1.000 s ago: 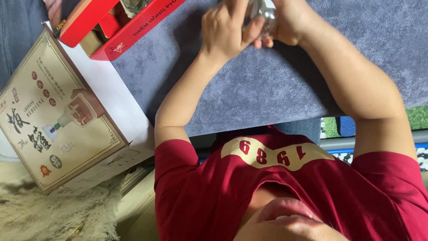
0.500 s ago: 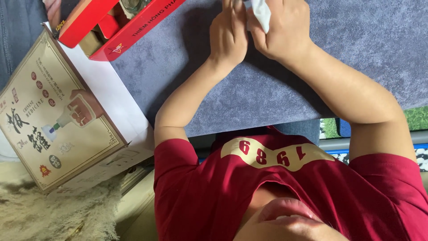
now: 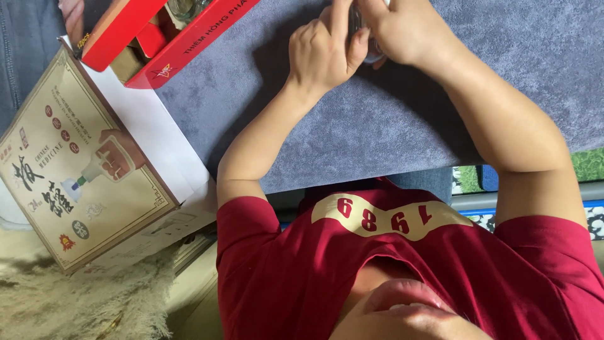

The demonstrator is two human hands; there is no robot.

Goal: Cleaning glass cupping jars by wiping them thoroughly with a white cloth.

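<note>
Left hand (image 3: 324,53): curled, thumb and fingertips pressed against the small clear object (image 3: 367,39) from the left side.
Right hand (image 3: 402,31): closed around the same object from the right and above, covering most of it.
Small clear object: pinched between the 2 hands near the top edge of the view, just over the grey cloth (image 3: 390,126); mostly hidden, so exact kind could not be told.
Forearms: both stretched forward over the cloth, from the short sleeves of a red shirt (image 3: 302,271).
Grey cloth: spread across the lap, under both hands.
Red box (image 3: 189,50): lay open at the upper left, on the edge of the cloth, well apart from the hands; 1 glass cup (image 3: 185,7) seen inside a compartment.
Beige box (image 3: 75,170): flat, printed with pictures, lay left of the cloth, just below the red box.
Another person's hand (image 3: 70,14): touched the far end of the red box, at the top left corner.
Cream fluffy rug (image 3: 69,302): lay at the lower left, beside the beige box.
</note>
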